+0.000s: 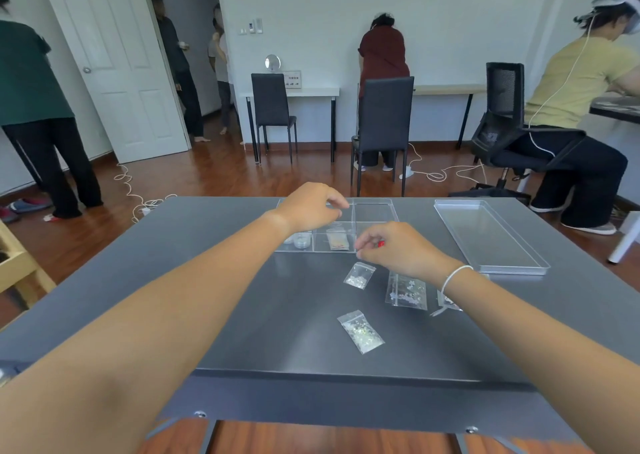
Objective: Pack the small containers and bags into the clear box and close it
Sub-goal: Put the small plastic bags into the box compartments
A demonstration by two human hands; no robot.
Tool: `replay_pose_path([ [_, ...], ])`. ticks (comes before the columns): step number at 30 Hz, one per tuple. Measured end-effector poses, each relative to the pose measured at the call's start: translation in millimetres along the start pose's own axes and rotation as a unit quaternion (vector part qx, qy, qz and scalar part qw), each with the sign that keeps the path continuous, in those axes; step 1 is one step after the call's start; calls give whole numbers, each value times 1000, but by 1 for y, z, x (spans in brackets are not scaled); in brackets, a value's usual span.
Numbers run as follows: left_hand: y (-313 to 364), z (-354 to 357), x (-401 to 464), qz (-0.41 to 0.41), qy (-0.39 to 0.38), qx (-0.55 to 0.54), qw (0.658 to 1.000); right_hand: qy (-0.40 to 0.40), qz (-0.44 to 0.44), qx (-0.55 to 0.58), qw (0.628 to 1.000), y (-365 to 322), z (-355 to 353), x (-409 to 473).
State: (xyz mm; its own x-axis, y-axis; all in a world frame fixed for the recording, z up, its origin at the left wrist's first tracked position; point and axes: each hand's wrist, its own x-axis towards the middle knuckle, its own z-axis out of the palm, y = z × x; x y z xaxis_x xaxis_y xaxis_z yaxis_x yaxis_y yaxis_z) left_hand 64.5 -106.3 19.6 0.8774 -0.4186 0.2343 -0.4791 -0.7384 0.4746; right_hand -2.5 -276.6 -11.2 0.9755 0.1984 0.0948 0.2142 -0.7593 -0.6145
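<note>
The clear box (375,211) with dividers lies open at the middle of the dark table. It holds small round containers (302,239) at the near left and a bag (337,240) in the middle. My left hand (311,207) hovers over the box's left half, fingers curled, nothing visible in it. My right hand (394,249) is at the box's near right corner, fingers pinched on a small item with a red part (381,244). Clear bags of glitter lie on the table: one (359,275) by the right hand, one (406,290) under the wrist, one (361,331) nearer me.
The clear lid (488,237) lies on the table to the right of the box. Another bag (448,303) peeks out beside my right wrist. Chairs, desks, floor cables and several people are beyond the table's far edge (225,197).
</note>
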Motion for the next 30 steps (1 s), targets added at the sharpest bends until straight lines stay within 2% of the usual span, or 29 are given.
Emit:
replay_pose_path([
  [3,5,-6,-19,33,21,-32,999,-25,31,-22,999,-1,4,-2],
  [6,12,-10,-41,41,0,-63,997,-38,46,-40,997,-3,6,-5],
  [12,18,2,-83,3,-144,-67,987,-40,47,-87,994,-5,10,-8],
  [15,16,14,-96,-4,-188,-56,981,-42,43,-82,995,-5,12,-9],
  [22,19,24,-104,41,-218,-19,975,-54,51,-71,995,-7,13,-7],
  [30,24,24,-106,47,-240,-65,967,-55,40,-52,996,-8,15,-8],
])
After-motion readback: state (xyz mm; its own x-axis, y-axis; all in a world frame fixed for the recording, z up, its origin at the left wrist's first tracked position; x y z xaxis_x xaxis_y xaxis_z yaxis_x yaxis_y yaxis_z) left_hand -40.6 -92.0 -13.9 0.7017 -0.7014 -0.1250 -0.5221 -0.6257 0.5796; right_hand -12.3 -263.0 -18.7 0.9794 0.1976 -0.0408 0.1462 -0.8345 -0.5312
